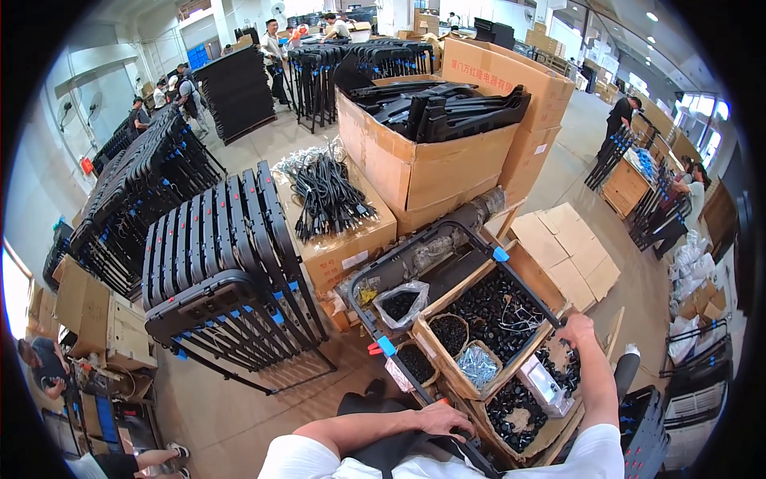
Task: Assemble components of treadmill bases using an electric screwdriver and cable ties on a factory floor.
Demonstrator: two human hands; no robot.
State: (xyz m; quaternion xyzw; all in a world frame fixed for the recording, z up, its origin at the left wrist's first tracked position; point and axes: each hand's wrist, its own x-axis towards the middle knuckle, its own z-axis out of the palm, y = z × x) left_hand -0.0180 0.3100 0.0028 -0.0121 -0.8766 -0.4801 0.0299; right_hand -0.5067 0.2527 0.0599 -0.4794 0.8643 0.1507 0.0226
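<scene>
A black tubular frame [369, 318] with rounded corners and blue clips lies tilted across the parts boxes in front of me. My right hand [576, 329] is closed around one end of its right-hand tube. Lower down, my left hand [447, 418] is wrapped round the near part of the left-hand tube, its fingertips partly hidden. Beneath the frame is a wooden box [449, 382] with compartments of small black parts [487, 307] and silver screws [477, 366]. Beside my right forearm, a silver metal box [544, 385] rests among more black parts [515, 415].
Black folded frames [215, 239] stand in a row at left. Ahead are a carton [459, 172] of black plastic parts and another carton [351, 254] topped with black cables [327, 188]. Flattened cardboard [566, 255] lies at right. Several people work farther off.
</scene>
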